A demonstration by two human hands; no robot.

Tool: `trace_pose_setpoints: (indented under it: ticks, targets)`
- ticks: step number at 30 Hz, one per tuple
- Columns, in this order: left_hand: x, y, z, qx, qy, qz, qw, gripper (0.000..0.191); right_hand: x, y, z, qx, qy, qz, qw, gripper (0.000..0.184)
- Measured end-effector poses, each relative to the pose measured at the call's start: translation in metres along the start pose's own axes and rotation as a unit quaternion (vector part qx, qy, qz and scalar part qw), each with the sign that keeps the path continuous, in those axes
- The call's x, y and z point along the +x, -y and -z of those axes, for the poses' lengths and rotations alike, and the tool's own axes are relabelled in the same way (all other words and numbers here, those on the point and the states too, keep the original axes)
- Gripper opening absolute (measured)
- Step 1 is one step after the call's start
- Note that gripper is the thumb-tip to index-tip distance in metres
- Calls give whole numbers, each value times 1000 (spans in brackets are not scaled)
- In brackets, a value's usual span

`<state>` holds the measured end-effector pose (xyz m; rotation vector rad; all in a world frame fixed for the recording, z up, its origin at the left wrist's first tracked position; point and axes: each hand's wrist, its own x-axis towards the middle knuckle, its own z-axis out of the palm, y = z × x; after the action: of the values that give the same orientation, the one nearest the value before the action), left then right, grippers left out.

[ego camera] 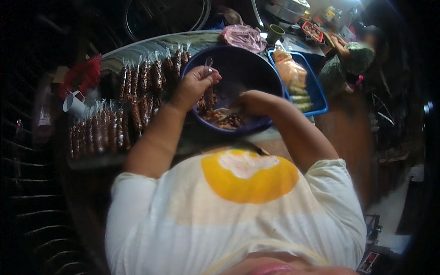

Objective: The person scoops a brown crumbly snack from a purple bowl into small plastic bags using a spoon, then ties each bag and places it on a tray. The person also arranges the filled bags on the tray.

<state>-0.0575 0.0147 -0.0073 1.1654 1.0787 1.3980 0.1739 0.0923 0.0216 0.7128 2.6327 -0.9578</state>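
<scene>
A deep purple plastic basin stands before me with a heap of small brown nut-like pieces at its near side. Over the basin's left part, my left hand pinches the top of a narrow clear plastic bag, which hangs down and looks filled with brown pieces. My right hand is inside the basin, its fingers closed around a pale spoon that touches the heap. Long filled plastic bags lie in rows left of the basin, several of them twisted at the top.
Right of the basin is a blue tray with bagged food. A white mug and red plastic bag lie at the far left. Behind the basin sits a pink plastic bag. Another person is at the upper right.
</scene>
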Motion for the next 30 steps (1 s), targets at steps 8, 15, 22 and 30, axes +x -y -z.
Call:
trace_pose_setpoints:
  ticks: [8,15,22,30]
  targets:
    - [3,-5,-16,-1,10,-5,1000,16,-63,42,102,-111,-141,49,983,37]
    - [9,-5,-30,-14,6,-10,1000,10,-75,72,138,-199,-210,64,955,32]
    - [6,-13,-37,27,-10,-30,999,11,-69,90,144,-287,-159,-13,945,31]
    - [2,-20,-42,83,-24,-36,996,11,-59,114,144,-393,-143,-101,903,29]
